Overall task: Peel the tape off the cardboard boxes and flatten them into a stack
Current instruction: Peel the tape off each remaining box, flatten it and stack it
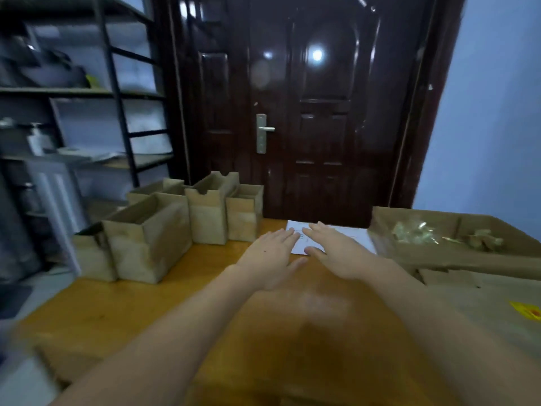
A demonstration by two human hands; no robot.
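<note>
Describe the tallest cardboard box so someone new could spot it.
Start at the dark door and drop to the row of open boxes on the wooden table. The tallest box stands second from the right; only its raised flaps have notched edges.

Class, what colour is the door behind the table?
The door is a glossy dark brown, shown in the head view.

L hand, R hand, both flat, seemingly hovering
</note>
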